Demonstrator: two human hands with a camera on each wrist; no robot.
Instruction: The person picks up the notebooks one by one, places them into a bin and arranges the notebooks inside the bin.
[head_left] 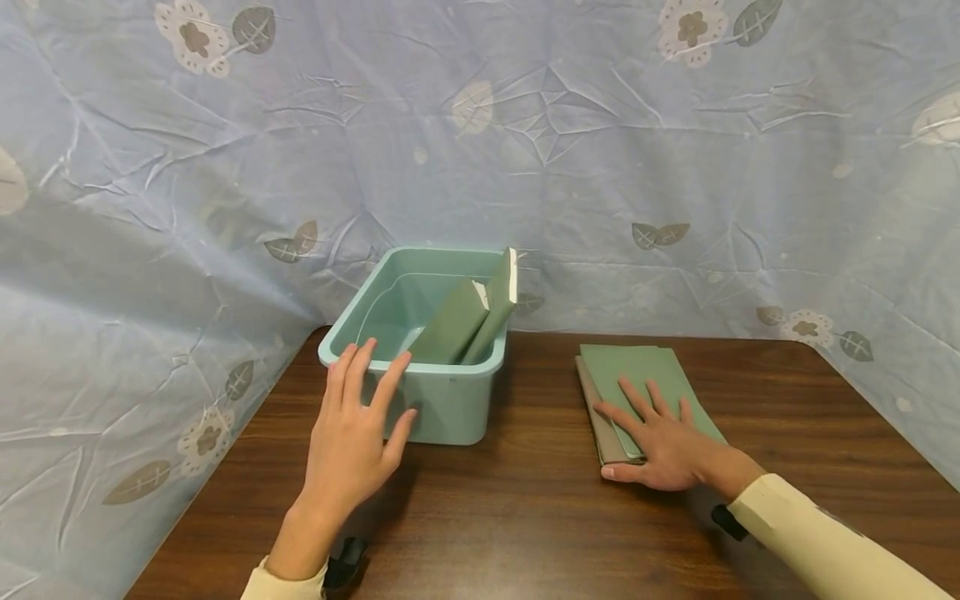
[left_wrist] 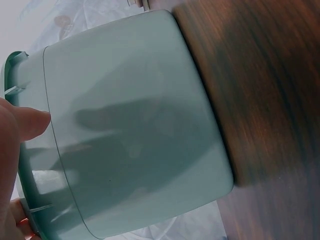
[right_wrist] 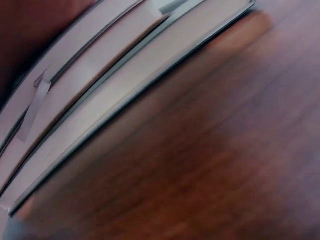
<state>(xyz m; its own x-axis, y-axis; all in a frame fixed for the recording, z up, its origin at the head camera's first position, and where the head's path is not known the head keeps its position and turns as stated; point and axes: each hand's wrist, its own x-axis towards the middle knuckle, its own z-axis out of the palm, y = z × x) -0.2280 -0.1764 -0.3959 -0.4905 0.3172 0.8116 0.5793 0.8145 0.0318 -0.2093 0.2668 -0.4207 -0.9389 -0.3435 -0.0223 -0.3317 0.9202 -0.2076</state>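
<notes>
My left hand (head_left: 348, 446) is at the near rim of a light teal plastic bin (head_left: 450, 408), its fingers spread and holding nothing. In the left wrist view the thumb (left_wrist: 32, 122) shows beside the bin's outer wall (left_wrist: 135, 140). Two green hardcover books (head_left: 452, 323) lean inside the bin toward its right side. On the right, my right hand (head_left: 667, 450) rests with spread fingers on a stack topped by a green book (head_left: 633, 371). A beige book (head_left: 596, 417) sticks out beneath it. Page edges (right_wrist: 125, 80) and a ribbon bookmark (right_wrist: 35, 110) show in the right wrist view.
Everything stands on a dark wood-grain table (head_left: 517, 500). A pale blue curtain (head_left: 570, 183) with flower and leaf prints hangs behind the table and along its sides. Black straps (head_left: 345, 562) sit at both wrists.
</notes>
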